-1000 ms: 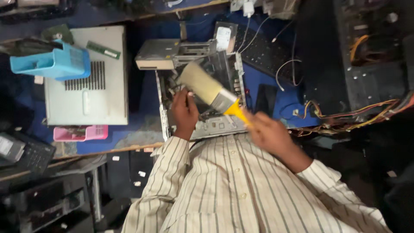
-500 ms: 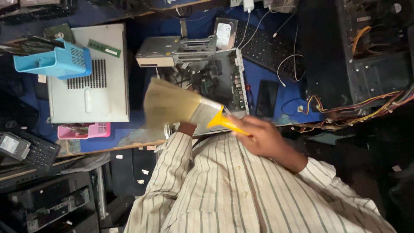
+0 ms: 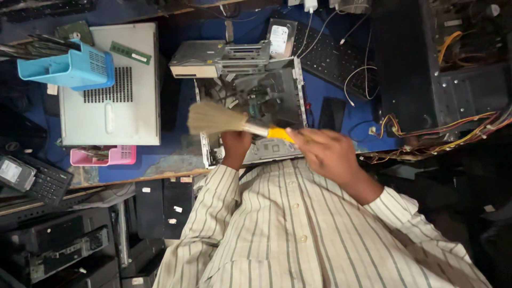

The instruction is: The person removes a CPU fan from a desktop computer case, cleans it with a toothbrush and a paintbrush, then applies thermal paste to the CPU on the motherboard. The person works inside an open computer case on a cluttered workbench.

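My right hand (image 3: 326,153) grips the yellow handle of a wide paintbrush (image 3: 224,120). The brush lies nearly level, and its pale bristles point left over the front left edge of an open desktop computer case (image 3: 277,96). My left hand (image 3: 235,146) grips the near edge of that case, just under the brush's ferrule. Circuit boards and cables show inside the case. A grey metal drive cage (image 3: 221,57) lies across its far end, with a hard drive (image 3: 279,38) beside it.
A closed white computer case (image 3: 122,101) lies to the left with a blue plastic basket (image 3: 69,68) and a green memory stick (image 3: 130,53) on it. A pink tray (image 3: 104,156), a black keyboard (image 3: 336,58), a black tower (image 3: 442,69) with loose coloured wires and a desk phone (image 3: 32,178) surround the blue table.
The brush has swung from inside the case, out to the left, and now lies level with its bristles pointing left. My left hand stays on the case's near edge.
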